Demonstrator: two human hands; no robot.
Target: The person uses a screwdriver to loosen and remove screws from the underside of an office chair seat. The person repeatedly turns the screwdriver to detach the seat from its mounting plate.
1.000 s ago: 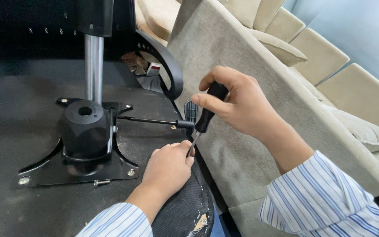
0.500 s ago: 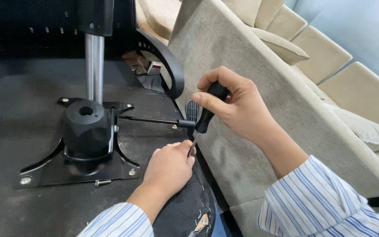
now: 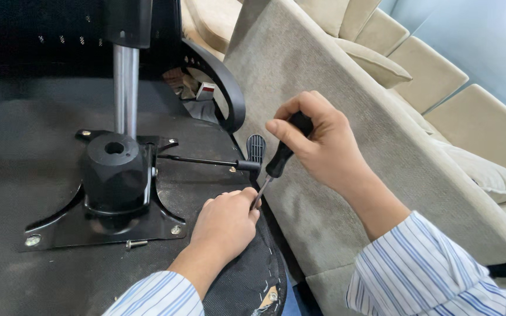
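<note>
Beige upholstered sofa cushions (image 3: 382,111) fill the background; in front of them lies an overturned office chair seat (image 3: 24,152), its black underside facing up.

Right hand (image 3: 317,146): grip closed around the black handle of one screwdriver (image 3: 279,161), fingers wrapped over the top, thumb along the side. The shaft slants down and left, and its tip meets the seat edge at the left hand's fingertips. The wrist is raised, the forearm in a striped sleeve.

Left hand (image 3: 226,225): knuckles up, fingers curled loosely and resting on the seat edge, touching the shaft near its tip. What lies under the fingers cannot be seen.

One black mounting plate (image 3: 106,216) with a central hub sits on the seat. One loose screw (image 3: 136,243) lies just beside its front edge. One adjustment lever (image 3: 206,161) runs from the hub toward the screwdriver.
</note>
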